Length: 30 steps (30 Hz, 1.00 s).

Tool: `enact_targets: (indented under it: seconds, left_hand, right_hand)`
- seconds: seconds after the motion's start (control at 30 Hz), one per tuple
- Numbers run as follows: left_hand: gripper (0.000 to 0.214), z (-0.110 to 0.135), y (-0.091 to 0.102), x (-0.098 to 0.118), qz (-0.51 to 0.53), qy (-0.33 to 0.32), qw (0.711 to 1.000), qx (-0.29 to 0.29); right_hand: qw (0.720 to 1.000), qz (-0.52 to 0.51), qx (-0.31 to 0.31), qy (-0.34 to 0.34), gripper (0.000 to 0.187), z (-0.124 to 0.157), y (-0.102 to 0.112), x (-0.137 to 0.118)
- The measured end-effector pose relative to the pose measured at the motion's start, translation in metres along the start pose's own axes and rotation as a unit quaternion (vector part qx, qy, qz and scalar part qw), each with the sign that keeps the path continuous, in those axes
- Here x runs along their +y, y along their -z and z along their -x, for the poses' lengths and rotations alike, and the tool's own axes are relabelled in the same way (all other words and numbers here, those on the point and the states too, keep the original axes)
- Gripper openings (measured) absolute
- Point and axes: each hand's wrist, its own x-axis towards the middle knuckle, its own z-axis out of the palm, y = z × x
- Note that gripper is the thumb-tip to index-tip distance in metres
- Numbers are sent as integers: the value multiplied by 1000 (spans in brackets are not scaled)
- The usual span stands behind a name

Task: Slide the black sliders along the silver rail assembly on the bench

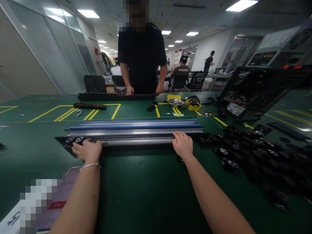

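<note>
A long black and silver metal rail (136, 141) lies crosswise in front of me on the green table. My left hand (88, 150) is closed over the front edge near its left end, beside a small dark part with shiny bits (74, 140). The rail's right part is under my right hand (182, 144), whose fingers curl over the top edge and whose thumb is hidden. Just behind lie more silver rails, one with blue edging (136, 126), parallel to it.
A heap of small black parts (263, 159) spreads at right, before a dark open equipment case (239, 94). Lower left lies a phone (58, 201). Across the table, a person in black (142, 58) handles a long black tray (102, 97). A metal dish (175, 101) sits by yellow containers.
</note>
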Motion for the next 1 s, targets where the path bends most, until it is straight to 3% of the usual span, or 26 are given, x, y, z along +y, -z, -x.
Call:
enact_targets:
  seconds: [0.23, 0.53, 1.0]
  left_hand:
    - [54, 7, 5, 9, -6, 23, 1000, 7]
    - [56, 4, 1, 5, -2, 23, 1000, 10]
    - [36, 14, -1, 7, 6, 10, 1000, 26]
  right_hand:
    - [1000, 4, 10, 11, 45, 1, -1, 2]
    - [1000, 9, 11, 11, 44, 1, -2, 2]
    - [999, 23, 18, 13, 43, 1, -3, 2]
